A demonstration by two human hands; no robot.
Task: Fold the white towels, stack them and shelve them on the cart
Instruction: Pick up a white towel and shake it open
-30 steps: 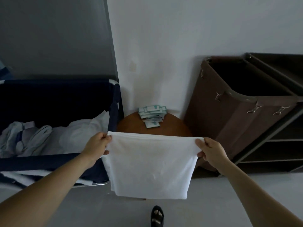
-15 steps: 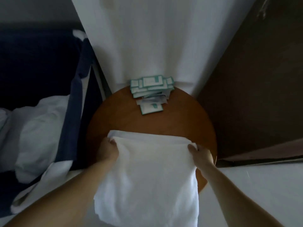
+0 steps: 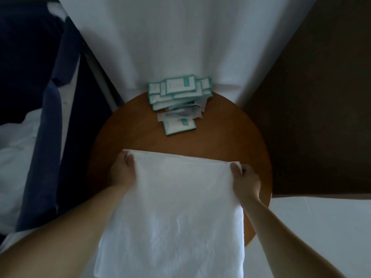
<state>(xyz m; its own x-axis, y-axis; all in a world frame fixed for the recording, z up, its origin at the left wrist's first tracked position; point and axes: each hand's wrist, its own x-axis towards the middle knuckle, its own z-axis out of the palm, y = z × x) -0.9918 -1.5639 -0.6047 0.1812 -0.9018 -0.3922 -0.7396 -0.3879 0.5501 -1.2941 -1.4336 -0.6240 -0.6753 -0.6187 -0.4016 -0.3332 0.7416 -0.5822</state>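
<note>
Looking down over your own forearms, you see a white towel [image 3: 176,213] held by its two far corners over a round wooden counter [image 3: 220,143]. Your left hand [image 3: 122,173] grips the far left corner, its fingers [image 3: 129,160] curled over the edge of the cloth and bunching it slightly. Your right hand [image 3: 246,183] pinches the far right corner, closed tight on the cloth. The far edge of the towel runs nearly straight between the two hands and crosses the counter at about its middle. The rest of the cloth spreads flat toward you, covering the near half of the counter and passing over its near rim to the bottom of the view. Whether the far edge touches the wood or is held just above it cannot be told. At the back of the counter, against the white wall [image 3: 180,37], sits a loose pile of small white packets with teal borders [image 3: 180,93], well apart from the towel. One packet lies at the front of the pile, nearest you. To your left stands a navy fabric laundry bin [image 3: 50,127] with crumpled white linen [image 3: 14,157] inside it. To your right a dark brown fabric hamper [image 3: 311,107] stands beside the counter, and pale floor [image 3: 321,227] shows below it.
</note>
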